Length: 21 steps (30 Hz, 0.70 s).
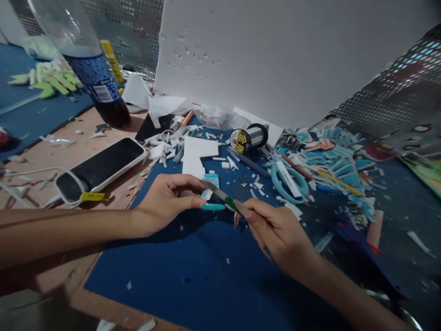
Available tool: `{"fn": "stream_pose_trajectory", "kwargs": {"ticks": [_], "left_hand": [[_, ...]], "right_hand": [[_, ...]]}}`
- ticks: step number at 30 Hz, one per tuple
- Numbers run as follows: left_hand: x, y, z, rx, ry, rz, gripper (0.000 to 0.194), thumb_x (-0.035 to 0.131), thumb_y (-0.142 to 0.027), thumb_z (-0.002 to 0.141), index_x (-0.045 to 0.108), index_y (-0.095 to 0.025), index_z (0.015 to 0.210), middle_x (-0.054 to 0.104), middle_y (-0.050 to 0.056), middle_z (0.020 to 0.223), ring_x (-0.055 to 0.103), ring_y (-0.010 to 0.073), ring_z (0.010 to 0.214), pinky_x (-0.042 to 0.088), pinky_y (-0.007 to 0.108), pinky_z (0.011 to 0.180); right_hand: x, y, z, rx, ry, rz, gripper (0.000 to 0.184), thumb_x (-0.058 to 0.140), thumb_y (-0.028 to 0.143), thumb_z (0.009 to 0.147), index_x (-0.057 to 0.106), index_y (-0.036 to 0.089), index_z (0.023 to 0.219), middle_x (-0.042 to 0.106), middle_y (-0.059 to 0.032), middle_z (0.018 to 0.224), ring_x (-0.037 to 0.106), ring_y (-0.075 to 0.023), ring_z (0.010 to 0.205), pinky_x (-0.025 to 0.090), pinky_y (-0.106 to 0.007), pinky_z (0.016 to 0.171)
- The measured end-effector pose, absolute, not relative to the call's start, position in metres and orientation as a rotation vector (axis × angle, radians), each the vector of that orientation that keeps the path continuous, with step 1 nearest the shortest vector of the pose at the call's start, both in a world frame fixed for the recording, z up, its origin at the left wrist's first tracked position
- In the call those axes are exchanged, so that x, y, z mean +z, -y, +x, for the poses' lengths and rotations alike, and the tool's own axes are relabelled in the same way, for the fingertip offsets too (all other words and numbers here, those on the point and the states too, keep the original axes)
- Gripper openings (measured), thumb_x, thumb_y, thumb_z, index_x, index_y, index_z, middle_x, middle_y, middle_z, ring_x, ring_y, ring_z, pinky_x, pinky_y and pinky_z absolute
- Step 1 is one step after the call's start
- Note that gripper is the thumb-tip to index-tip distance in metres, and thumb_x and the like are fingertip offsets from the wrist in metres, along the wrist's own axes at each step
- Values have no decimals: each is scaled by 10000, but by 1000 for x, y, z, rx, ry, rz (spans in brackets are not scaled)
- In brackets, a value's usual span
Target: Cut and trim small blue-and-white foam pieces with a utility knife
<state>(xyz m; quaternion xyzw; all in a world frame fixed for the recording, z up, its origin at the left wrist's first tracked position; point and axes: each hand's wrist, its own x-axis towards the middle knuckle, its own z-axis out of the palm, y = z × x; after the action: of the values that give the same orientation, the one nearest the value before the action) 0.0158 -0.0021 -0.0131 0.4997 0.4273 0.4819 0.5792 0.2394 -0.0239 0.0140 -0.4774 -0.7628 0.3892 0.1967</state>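
Note:
My left hand (168, 202) is closed in a pinch, its long teal thumbnail pointing right. Between its fingers is a small blue-and-white foam piece (211, 179), partly hidden by the fingers and a blade. In my right hand (275, 230) is a craft knife (237, 207) with a green part near the blade. Its flat blade slants up and left, reaching the foam piece; whether it cuts in I cannot tell. Both hands are above a dark blue cutting mat (193, 276). Just behind them lies a white L-shaped foam sheet (195, 154).
A cola bottle (96, 87) and a phone-like device (103, 168) with a cable stand at left. Behind are a wire spool (255, 137) and blue-handled scissors (287, 181). Blue and white scraps (344, 156) pile at right, near a dark glue gun (361, 248). A white board (268, 55) rises behind.

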Motion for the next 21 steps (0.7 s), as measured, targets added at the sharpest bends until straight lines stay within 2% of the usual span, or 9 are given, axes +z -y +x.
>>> {"fn": "stream_pose_trajectory", "kwargs": {"ticks": [7,15,21], "left_hand": [[-17,3,15,1146,-987,1224,152,781,-96,584,760,-181,708,749,9,716,666,124,618,556,170,570],[-16,4,17,1058,-954,1333,54,769,-139,617,735,-170,588,752,55,752,666,175,650,524,226,519],[-11,2,17,1138,-913,1239,156,743,-72,613,765,-186,718,754,9,719,685,145,656,563,203,596]], "right_hand": [[13,23,242,1067,2182,-1315,361,364,369,985,593,186,775,395,76,385,367,-72,325,240,-239,390],[17,28,234,1224,2106,-1365,398,366,424,981,591,188,754,372,73,380,359,-79,340,246,-240,404],[16,28,236,1322,2056,-1352,434,365,465,977,599,175,754,366,78,378,347,-68,324,244,-236,395]]}}
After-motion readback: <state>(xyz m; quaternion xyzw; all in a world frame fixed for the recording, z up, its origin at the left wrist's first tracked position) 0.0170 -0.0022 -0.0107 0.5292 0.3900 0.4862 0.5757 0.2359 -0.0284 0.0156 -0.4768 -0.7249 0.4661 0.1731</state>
